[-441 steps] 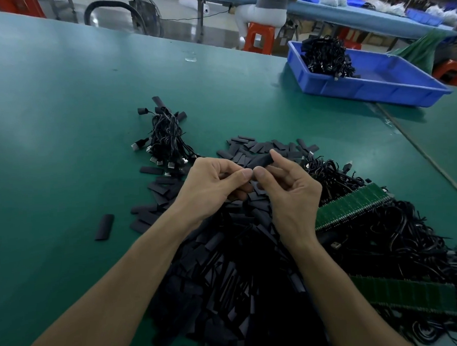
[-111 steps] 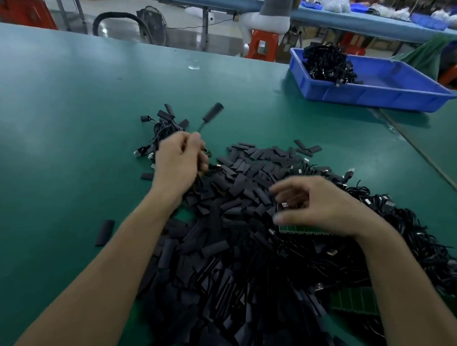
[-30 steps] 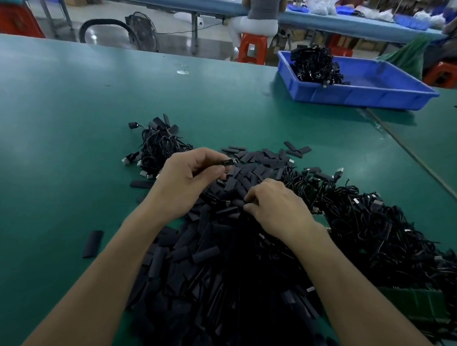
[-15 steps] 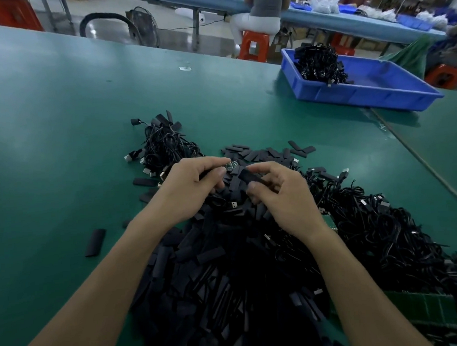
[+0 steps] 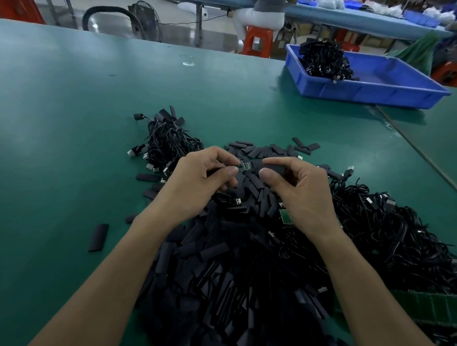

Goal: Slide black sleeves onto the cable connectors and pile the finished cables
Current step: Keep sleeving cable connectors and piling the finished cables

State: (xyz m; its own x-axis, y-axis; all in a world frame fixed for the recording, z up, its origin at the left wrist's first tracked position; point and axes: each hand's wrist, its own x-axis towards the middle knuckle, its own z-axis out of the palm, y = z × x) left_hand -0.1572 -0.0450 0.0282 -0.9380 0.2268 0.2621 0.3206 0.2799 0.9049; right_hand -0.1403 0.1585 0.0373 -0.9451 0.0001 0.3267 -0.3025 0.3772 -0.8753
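— Where's the connector board (image 5: pixel 244 166)?
— Just over the far edge of the sleeve heap (image 5: pixel 227 265), pinched at its cable end by the left hand (image 5: pixel 201 179), green tip bare
— And the right hand (image 5: pixel 302 192)?
— Thumb and forefinger pinch one black sleeve (image 5: pixel 274 167), just beside the board
— Handling?
— Light, soft tube that probably flattens, so hold its sides. The board looks stiff. Finished cables (image 5: pixel 167 141) lie beyond the heap's far left

Green conn. board (image 5: pixel 244 166), bare, pinched in L grip (image 5: pixel 196 182); black sleeve (image 5: pixel 273 167) in R grip (image 5: pixel 300 193), just beside it, not yet on. Finished cables (image 5: pixel 167 143) piled just beyond L grip.
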